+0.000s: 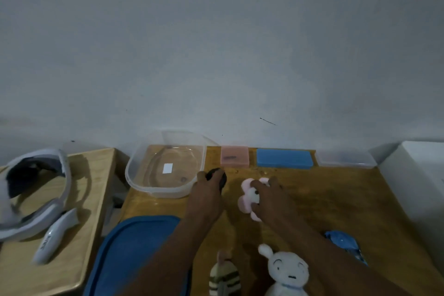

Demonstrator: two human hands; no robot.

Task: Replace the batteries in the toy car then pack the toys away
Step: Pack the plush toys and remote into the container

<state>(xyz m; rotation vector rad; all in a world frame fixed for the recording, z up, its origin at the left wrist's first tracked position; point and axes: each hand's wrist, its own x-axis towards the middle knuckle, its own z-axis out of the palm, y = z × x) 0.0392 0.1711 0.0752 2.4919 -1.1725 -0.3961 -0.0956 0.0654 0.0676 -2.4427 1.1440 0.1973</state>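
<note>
On the wooden bench, both hands work just in front of a clear plastic tub. Left hand: fingers closed over a small dark object, possibly the toy car, though blur leaves its identity uncertain; it sits just beside the tub's right wall. Right hand: fingers curled around a pink and white plush toy, which rests on the bench near its middle. The tub lies open, holding only a white label on its floor. Its blue lid lies flat at the near left of the bench, partly under the left forearm. Along the back wall, from left to right: a pink box, a blue case and a clear shallow box. At the near edge: a striped plush toy and, just beside it, a white plush dog. A blue packet lies to the right of the right forearm; whether it holds batteries cannot be told. A separate side table to the left carries a grey and white headset.
</note>
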